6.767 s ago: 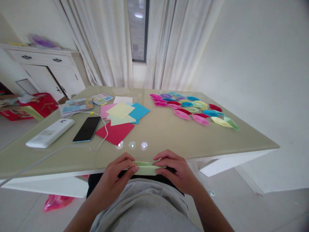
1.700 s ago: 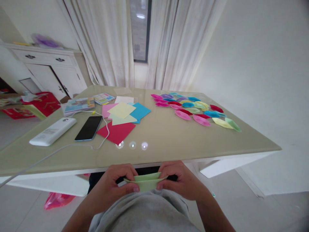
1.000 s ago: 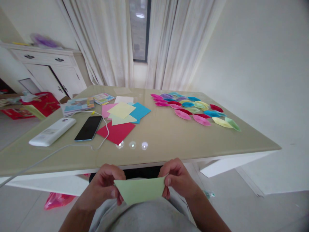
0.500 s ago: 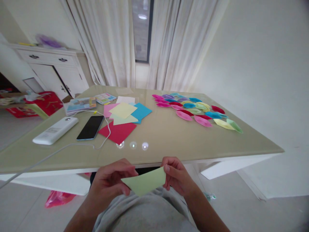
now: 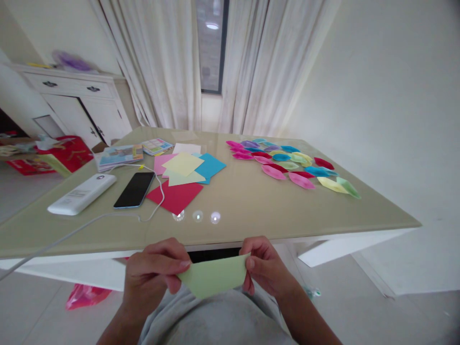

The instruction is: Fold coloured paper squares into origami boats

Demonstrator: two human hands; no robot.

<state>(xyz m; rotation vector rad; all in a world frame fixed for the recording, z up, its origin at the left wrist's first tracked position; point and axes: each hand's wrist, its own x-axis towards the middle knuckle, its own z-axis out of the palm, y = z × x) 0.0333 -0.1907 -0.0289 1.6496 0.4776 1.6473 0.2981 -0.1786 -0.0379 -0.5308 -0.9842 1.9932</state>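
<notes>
A light green sheet of paper (image 5: 215, 277) is stretched between my two hands, just off the table's near edge and above my lap. It looks folded, with a slanted lower left side. My left hand (image 5: 154, 268) pinches its left end between thumb and fingers. At the other end, my right hand (image 5: 264, 266) grips the right corner, thumb in front and fingers behind. Beyond them lie loose coloured sheets (image 5: 183, 164) in a pile, with a red sheet (image 5: 176, 196) nearest me. Folded paper petals (image 5: 278, 158) in several colours sit in rows to the right.
On the left of the table (image 5: 244, 211) are a white power bank (image 5: 82, 194), a black phone (image 5: 134, 190) and a white cable (image 5: 104, 216). Booklets (image 5: 120, 155) lie behind them. A white cabinet (image 5: 82, 105) stands back left; a pink plastic bag (image 5: 86, 295) is on the floor.
My left hand's thumb and fingers have closed on the paper's left end, where they were apart before. The paper has tilted more level. My right hand keeps its grip.
</notes>
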